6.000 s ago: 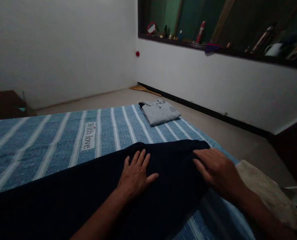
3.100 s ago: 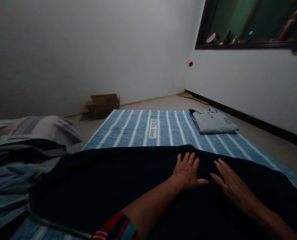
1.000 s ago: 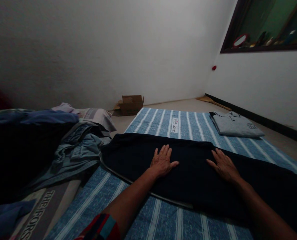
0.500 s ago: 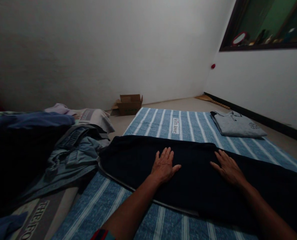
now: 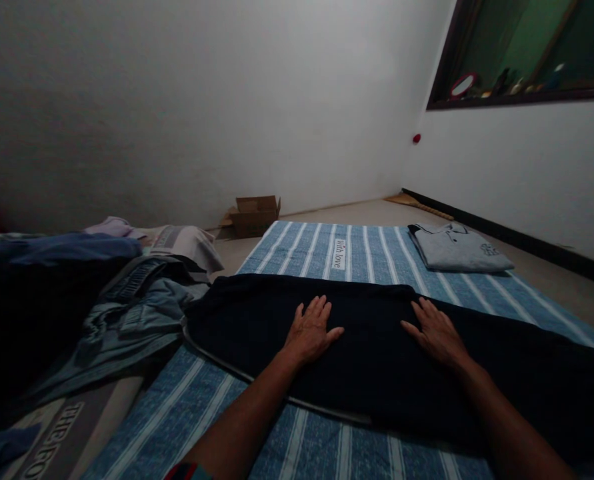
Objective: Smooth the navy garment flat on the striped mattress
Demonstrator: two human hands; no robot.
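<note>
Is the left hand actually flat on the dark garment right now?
Touching. The head view shows the left hand lying palm down on the dark garment, fingers spread, no gap beneath.

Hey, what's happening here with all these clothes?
A person has a dark garment spread across a blue striped sheet and presses both palms flat on it: left hand near its middle, right hand beside it. A folded grey shirt lies at the sheet's far right corner. A heap of clothes sits to the left, and a cardboard box stands by the wall.
</note>
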